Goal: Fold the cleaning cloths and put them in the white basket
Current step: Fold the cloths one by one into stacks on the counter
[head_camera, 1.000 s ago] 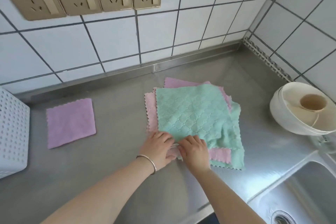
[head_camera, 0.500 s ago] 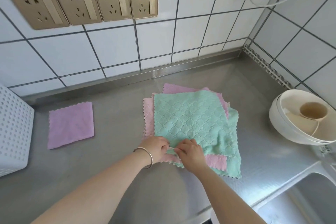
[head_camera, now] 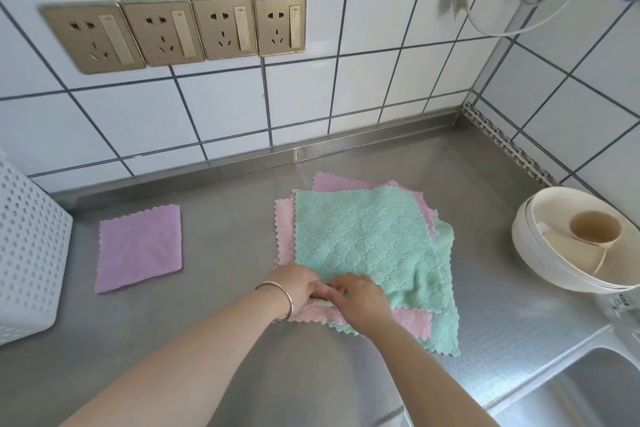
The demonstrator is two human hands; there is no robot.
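Both hands pinching near edge of cloth pile (head_camera: 363, 239), mid-bench.
L hand (head_camera: 298, 284) & R hand (head_camera: 360, 298) grip green top cloth (head_camera: 360, 232); purple cloth (head_camera: 138, 248) flat near basket (head_camera: 27, 253) at left edge.

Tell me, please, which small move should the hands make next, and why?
Probably lift the near edge of the green cloth and fold it away. Both the left hand and right hand pinch there, atop the pile, and it lies unfolded.

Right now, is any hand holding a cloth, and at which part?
Both the left hand and right hand pinch the green cloth at its near edge, close to the near-left corner.
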